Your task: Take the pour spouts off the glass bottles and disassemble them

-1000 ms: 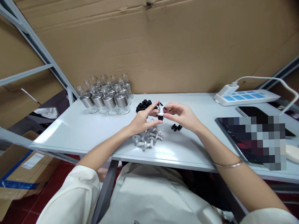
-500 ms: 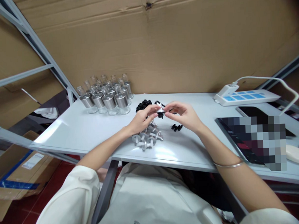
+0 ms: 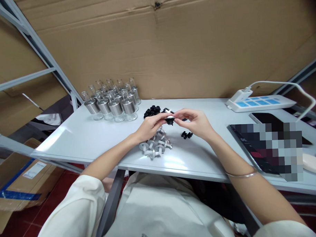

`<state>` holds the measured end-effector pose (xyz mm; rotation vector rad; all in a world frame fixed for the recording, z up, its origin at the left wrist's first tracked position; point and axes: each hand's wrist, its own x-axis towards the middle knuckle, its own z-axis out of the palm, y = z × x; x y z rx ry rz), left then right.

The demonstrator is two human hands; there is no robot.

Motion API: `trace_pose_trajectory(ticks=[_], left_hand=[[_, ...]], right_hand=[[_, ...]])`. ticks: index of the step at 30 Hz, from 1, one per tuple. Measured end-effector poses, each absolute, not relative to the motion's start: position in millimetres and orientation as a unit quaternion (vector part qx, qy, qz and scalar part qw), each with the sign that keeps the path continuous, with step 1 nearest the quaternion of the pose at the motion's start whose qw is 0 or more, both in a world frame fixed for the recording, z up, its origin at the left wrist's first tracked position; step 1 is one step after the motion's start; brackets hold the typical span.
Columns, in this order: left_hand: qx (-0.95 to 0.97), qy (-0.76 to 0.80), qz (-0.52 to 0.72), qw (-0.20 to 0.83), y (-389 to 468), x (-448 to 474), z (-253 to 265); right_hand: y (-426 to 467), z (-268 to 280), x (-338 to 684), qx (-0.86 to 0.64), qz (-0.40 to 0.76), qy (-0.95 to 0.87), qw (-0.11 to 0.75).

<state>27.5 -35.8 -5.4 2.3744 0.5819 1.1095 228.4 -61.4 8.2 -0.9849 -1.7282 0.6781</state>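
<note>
Between my fingertips is a small round stopper-like part (image 3: 169, 120), silvery on top with a black stepped underside. My left hand (image 3: 150, 126) pinches it from the left, and my right hand (image 3: 195, 121) grips its right side. Below my left hand lies a heap of metal-and-white disc parts with stems (image 3: 156, 145). Behind that hand sits a pile of black round parts (image 3: 152, 111). Several tiny black pieces (image 3: 187, 134) lie under my right hand. Black bent pieces (image 3: 169, 111) show just beyond my fingertips, partly hidden.
Glass bottles with steel sleeves (image 3: 115, 108) stand grouped at the back left of the white table (image 3: 78, 142). To the right are a power strip (image 3: 263, 103) with a plugged-in charger, a dark phone (image 3: 267, 120), a partly blurred tablet (image 3: 248, 146) and a cream oval object (image 3: 313, 163).
The held part's black underside now sits higher against the silvery top, and less white shows above it. My hands have barely shifted.
</note>
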Motion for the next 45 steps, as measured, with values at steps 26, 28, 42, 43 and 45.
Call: trace_pose_trajectory(ticks=[26,28,42,43,45], left_hand=[[0.855,0.205,0.418,0.229,-33.6,28.5,-8.6],[0.844,0.211,0.432,0.239,-33.3,28.3,-9.1],[0.852,0.189,0.454,0.18,-34.5,27.4,-5.7],[0.851,0.194,0.457,0.171,-34.5,27.3,-5.2],[0.852,0.197,0.461,0.15,-34.4,27.1,-3.6]], right_hand=[[-63.2,6.9,226.9,-0.398,0.248,-0.735,0.489],[-64.7,8.7,226.2,-0.403,0.247,-0.734,0.487],[-62.7,6.8,226.3,-0.41,0.319,-0.703,0.486],[-62.3,6.1,226.5,-0.403,0.329,-0.702,0.485],[-61.8,5.2,226.6,-0.393,0.344,-0.704,0.482]])
